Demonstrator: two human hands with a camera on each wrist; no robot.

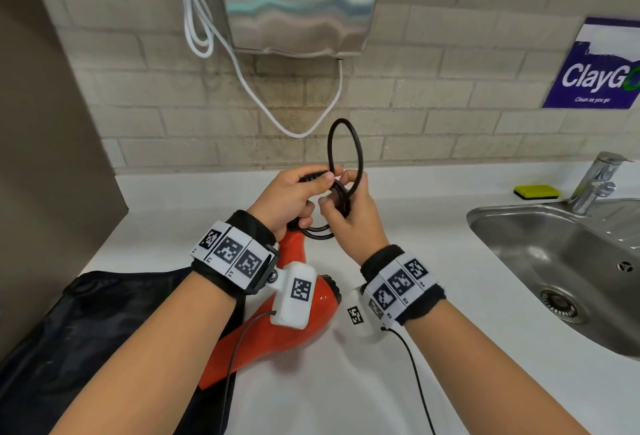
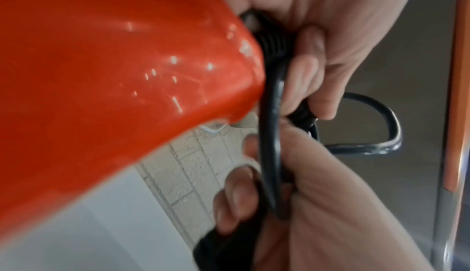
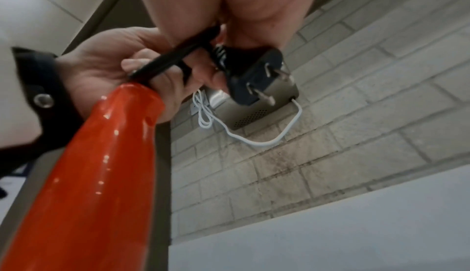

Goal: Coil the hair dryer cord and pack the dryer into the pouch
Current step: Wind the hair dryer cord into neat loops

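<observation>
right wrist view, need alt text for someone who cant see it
Both hands bunch a black cord at the end of an orange hair dryer handle; the right hand holds its two-pin plug. Behind is a tiled wall.

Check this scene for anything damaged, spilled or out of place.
Nothing is spilled or broken. Only oddity: one loop of the black cord stands up loose above the bundle both hands grip, the left hand and right hand, so the coil is not yet tidy.
</observation>
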